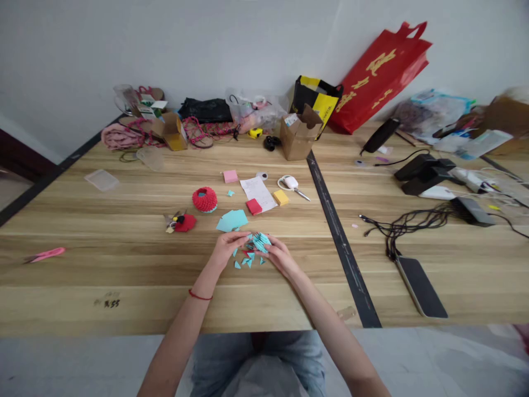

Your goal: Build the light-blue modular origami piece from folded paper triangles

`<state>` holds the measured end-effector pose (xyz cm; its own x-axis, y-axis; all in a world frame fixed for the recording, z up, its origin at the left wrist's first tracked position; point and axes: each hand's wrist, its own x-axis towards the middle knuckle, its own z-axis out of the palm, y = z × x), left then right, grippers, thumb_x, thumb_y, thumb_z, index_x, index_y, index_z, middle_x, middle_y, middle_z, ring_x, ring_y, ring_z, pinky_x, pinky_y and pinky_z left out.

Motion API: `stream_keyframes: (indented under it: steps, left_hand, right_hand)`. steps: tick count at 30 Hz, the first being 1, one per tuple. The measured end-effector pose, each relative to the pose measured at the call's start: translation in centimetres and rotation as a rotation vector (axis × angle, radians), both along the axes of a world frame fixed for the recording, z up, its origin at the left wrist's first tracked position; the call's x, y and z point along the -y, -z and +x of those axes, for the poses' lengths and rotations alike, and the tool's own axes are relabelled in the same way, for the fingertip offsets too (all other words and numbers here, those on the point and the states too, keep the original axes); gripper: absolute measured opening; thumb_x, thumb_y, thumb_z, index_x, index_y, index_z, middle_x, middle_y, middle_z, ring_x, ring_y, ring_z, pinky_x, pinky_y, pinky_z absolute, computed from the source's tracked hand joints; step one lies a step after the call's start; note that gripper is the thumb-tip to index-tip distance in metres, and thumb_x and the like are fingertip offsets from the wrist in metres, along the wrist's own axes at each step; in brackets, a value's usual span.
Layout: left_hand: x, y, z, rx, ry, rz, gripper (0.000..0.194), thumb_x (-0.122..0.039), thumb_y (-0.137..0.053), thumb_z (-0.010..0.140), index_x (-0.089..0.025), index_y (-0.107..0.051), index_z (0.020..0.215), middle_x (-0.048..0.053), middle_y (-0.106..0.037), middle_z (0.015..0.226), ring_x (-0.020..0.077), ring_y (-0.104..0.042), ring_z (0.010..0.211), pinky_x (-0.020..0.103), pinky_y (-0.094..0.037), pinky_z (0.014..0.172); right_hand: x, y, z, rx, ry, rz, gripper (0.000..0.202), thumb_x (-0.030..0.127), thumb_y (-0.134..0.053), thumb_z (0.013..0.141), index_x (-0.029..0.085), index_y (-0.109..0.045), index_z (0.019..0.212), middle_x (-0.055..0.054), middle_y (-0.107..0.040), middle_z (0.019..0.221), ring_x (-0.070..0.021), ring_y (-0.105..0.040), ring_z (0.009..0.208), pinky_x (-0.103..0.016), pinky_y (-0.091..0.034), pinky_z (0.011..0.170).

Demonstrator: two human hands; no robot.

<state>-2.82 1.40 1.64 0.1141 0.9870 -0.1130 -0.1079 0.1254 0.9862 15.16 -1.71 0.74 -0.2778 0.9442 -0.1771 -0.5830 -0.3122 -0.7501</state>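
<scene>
My right hand (pixel 281 255) is closed around a cluster of light-blue folded paper pieces (pixel 261 242), packed side by side. My left hand (pixel 228 242) reaches in from the other side, its fingers pinched at a small blue folded paper piece (pixel 249 237) touching or close to the cluster. Several loose blue paper triangles (pixel 249 262) lie on the table below my hands. Just beyond them is a flat stack of light-blue paper (pixel 232 220). Farther back stands a round red folded-paper piece (pixel 204 199) with a blue base.
Pink (pixel 230 176), red (pixel 254 207) and yellow paper pads (pixel 280 198) lie around a white sheet (pixel 257 190). Pink scissors (pixel 46 254) rest far left. A cardboard box (pixel 300 135) and red bag (pixel 380 77) stand behind. Cables (pixel 413 223) and a power bank (pixel 421 286) lie right.
</scene>
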Motion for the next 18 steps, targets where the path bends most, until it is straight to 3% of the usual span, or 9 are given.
stream_keyframes:
  steps: [8,18]
  left_hand:
    - [0.0,-0.8,-0.2,0.049,0.027,-0.026,0.03,-0.036,-0.081,0.056,-0.016,-0.076,0.078,0.006,-0.074,0.08,0.0127,-0.061,0.059,0.026,-0.052,0.062]
    - [-0.2,-0.5,-0.2,-0.009,0.047,-0.08,0.034,-0.039,-0.085,0.045,-0.015,-0.072,0.066,0.004,-0.073,0.069,0.0153,-0.064,0.06,0.028,-0.053,0.063]
  right_hand:
    - [0.0,0.1,-0.2,0.121,0.01,0.053,0.036,0.034,-0.076,0.067,0.023,-0.068,0.1,-0.003,-0.07,0.104,-0.0222,-0.067,0.089,-0.039,-0.055,0.084]
    - [-0.2,0.2,0.0,0.274,0.111,0.183,0.037,0.038,-0.076,0.066,0.024,-0.066,0.1,-0.004,-0.07,0.102,-0.0207,-0.066,0.081,-0.032,-0.057,0.065]
